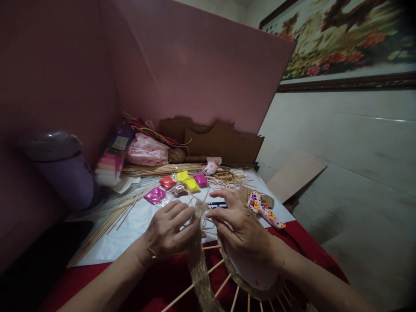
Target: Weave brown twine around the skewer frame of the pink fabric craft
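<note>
A frame woven from brown twine lies in front of me, with a curved band [199, 264] on its left and an inner ring [242, 279] around a white panel. Thin wooden sticks [222, 286] fan out through both. My left hand [173, 229] is closed on the upper end of the twine band, fingertips and thumb pinching it. Just right of that end is my right hand [242, 225], its fingers apart and pointing toward the weave. Whether a fine strand touches its fingertips is too small to make out.
Coloured clay packets [191, 185] lie on the white sheet [139, 221] behind my hands. Bundled sticks [120, 212] are at left, near a purple container [65, 173]. A twine ball [176, 155] and cardboard [221, 143] stand behind. Floral-handled scissors [264, 210] lie right.
</note>
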`<state>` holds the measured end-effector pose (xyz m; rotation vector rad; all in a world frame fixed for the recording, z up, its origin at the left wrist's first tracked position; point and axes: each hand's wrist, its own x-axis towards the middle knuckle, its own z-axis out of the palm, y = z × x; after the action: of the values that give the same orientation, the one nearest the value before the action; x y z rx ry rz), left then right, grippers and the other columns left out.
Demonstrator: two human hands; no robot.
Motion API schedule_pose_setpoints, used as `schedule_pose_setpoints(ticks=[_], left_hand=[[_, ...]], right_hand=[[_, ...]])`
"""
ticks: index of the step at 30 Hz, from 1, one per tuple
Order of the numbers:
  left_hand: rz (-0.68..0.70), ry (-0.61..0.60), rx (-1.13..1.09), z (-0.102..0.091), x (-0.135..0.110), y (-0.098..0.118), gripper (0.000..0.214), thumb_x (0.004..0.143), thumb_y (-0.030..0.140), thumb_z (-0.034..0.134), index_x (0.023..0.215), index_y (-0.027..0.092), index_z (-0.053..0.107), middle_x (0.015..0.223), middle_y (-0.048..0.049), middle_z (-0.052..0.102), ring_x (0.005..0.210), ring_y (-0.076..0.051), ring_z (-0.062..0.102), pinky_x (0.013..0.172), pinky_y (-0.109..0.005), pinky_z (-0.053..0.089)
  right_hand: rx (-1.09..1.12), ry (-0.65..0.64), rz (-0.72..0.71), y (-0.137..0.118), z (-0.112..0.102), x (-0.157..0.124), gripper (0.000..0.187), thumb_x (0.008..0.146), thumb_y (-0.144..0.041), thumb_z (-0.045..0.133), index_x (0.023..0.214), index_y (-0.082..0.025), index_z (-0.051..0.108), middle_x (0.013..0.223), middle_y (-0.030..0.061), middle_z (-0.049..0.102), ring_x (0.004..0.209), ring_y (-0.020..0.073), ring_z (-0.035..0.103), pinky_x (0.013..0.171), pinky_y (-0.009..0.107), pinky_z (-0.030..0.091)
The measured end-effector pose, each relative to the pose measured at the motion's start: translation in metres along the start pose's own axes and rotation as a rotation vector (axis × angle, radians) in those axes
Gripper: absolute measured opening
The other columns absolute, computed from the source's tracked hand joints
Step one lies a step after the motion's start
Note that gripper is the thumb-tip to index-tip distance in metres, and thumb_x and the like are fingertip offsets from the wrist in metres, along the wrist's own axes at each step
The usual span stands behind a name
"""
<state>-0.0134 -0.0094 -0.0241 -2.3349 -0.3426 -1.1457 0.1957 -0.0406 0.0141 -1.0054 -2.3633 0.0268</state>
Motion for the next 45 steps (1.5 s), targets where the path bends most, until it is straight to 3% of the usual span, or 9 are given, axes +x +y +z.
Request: schedule_pose_setpoints(ticks=[8, 19, 27, 45], left_hand=[[-0.006, -0.018, -0.019, -0.001, -0.001, -0.001, 0.022, 0.069, 0.019, 0.068, 0.088, 0.013, 0.06, 0.079, -0.0074, 0.063, 0.075, -0.02, 0.058, 0.066, -0.036, 0.049], [-0.016, -0.025, -0.012, 0.0, -0.001, -0.001, 0.02, 0.074, 0.026, 0.065, 0.088, 0.014, 0.059, 0.079, -0.0071, 0.063, 0.075, -0.018, 0.058, 0.065, -0.034, 0.049], [-0.017, -0.019, -0.01, 0.0, -0.001, 0.0, 0.019, 0.075, 0.027, 0.064, 0.088, 0.014, 0.059, 0.079, -0.0066, 0.063, 0.076, -0.018, 0.058, 0.066, -0.035, 0.048], [-0.012, -0.017, -0.012, 0.0, -0.002, 0.001, 0.014, 0.074, 0.019, 0.062, 0.087, 0.014, 0.059, 0.08, -0.0077, 0.064, 0.077, -0.02, 0.059, 0.067, -0.037, 0.049]], right_hand=[[0.022, 0.006, -0.008, 0.0, 0.003, -0.001, 0.02, 0.083, -0.013, 0.048, 0.096, -0.021, 0.061, 0.124, 0.0075, 0.041, 0.12, 0.0216, 0.035, 0.1, 0.043, 0.032], [0.055, 0.057, 0.005, -0.005, 0.001, -0.005, 0.019, 0.081, -0.01, 0.046, 0.093, -0.017, 0.058, 0.12, 0.0096, 0.043, 0.117, 0.0208, 0.037, 0.099, 0.042, 0.033], [-0.018, -0.018, -0.016, -0.012, 0.005, -0.008, 0.023, 0.076, -0.007, 0.051, 0.094, -0.018, 0.059, 0.13, 0.0092, 0.038, 0.126, 0.0247, 0.027, 0.105, 0.046, 0.025], [-0.082, -0.076, -0.039, -0.016, 0.006, -0.005, 0.024, 0.081, -0.011, 0.045, 0.102, -0.018, 0.055, 0.132, 0.0111, 0.038, 0.127, 0.0258, 0.027, 0.102, 0.051, 0.03]])
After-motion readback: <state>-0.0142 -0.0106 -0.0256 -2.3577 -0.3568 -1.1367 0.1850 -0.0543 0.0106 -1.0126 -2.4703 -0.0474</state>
